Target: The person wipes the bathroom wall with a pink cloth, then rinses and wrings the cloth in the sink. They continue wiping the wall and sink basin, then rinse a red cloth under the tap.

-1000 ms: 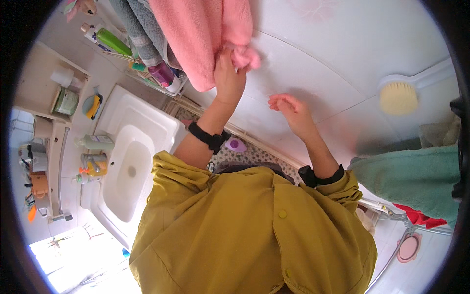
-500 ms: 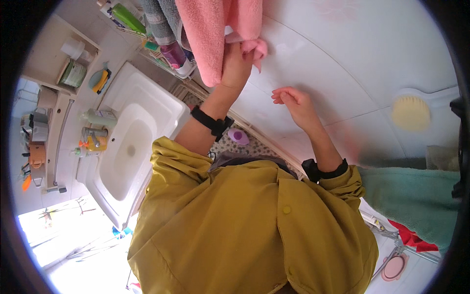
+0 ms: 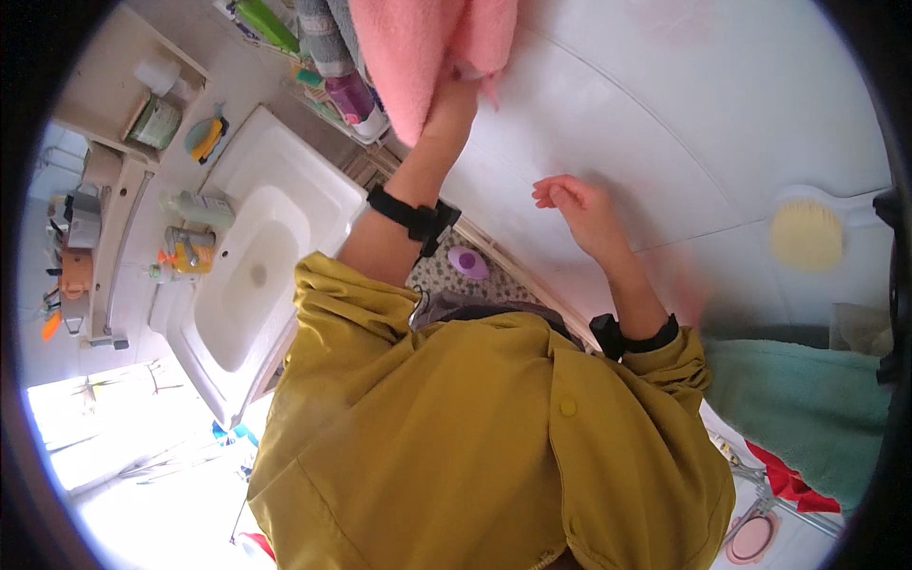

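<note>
At the upper middle, a fluffy pink towel (image 3: 394,62) hangs down in front of the white wall. My left hand (image 3: 456,95) reaches up against its lower part, with the fingers mostly hidden behind the folds. A small pink cloth (image 3: 489,88) pokes out beside the fingers, seemingly in their grip. Lower and to the right, my right hand (image 3: 579,209) hovers in front of the wall, its fingers loosely bent and nothing in them. Both wrists wear black bands.
A white washbasin (image 3: 318,195) stands at the left, with bottles and a tap beside it. Left of the pink towel are a grey towel (image 3: 323,43) and a rack holding a purple bottle (image 3: 351,100). A pale round brush (image 3: 806,235) and a green towel (image 3: 798,389) hang at the right.
My left hand has moved slightly upward, deeper among the towel folds, and less of the small pink cloth shows. The right hand stays almost in place. The view has shifted a little.
</note>
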Motion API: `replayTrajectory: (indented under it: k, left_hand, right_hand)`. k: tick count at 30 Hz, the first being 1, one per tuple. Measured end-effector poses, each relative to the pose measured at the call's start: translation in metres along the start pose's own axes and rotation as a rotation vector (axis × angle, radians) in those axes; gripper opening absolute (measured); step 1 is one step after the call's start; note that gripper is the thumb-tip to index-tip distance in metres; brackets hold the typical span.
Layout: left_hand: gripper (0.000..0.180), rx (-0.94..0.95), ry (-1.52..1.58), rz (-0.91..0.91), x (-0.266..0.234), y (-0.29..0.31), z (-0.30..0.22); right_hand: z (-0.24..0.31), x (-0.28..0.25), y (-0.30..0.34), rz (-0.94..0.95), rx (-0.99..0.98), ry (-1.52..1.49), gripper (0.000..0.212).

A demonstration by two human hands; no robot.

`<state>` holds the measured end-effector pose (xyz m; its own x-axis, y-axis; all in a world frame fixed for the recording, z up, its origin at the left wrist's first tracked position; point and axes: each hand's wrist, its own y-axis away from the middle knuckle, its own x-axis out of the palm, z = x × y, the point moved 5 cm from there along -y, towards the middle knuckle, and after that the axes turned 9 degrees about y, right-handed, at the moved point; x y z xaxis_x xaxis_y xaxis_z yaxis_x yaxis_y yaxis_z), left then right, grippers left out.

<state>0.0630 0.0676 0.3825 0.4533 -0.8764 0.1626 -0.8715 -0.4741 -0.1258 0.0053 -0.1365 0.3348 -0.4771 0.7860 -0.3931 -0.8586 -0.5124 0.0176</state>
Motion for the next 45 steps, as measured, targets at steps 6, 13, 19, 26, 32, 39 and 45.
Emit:
replayTrajectory:
  k: [6, 13, 19, 26, 32, 39, 45]
  left_hand:
    - [0.024, 0.085, -0.250, -0.070, -0.029, 0.004, 0.048]
    - [0.020, 0.110, -0.052, 0.062, -0.020, -0.016, 0.080]
    - [0.023, -0.018, 0.158, 0.189, -0.022, 0.001, 0.060]
    - [0.022, -0.058, 0.750, 0.462, -0.007, 0.011, 0.085]
    - [0.014, -0.129, 1.171, 0.774, -0.010, 0.016, 0.074]
    - [0.008, 0.754, -0.124, 0.389, 0.020, 0.050, 0.024]
    - [0.002, 0.008, 0.609, 0.772, 0.017, 0.044, 0.113]
  right_hand:
    - [-0.012, 0.005, 0.001, 0.043, -0.004, -0.039, 0.023]
    - [0.084, 0.003, -0.014, -0.235, -0.339, 0.069, 0.049]
    - [0.116, 0.035, -0.062, -0.218, -0.402, -0.099, 0.066]
    - [0.141, 0.079, -0.101, -0.089, -0.564, 0.078, 0.056]
    - [0.156, 0.099, -0.089, -0.096, -0.580, 0.409, 0.049]
    - [0.096, 0.021, -0.015, -0.523, -0.518, 0.352, 0.035]
    - [0.020, 0.000, 0.026, -0.654, -0.153, 0.367, 0.021]
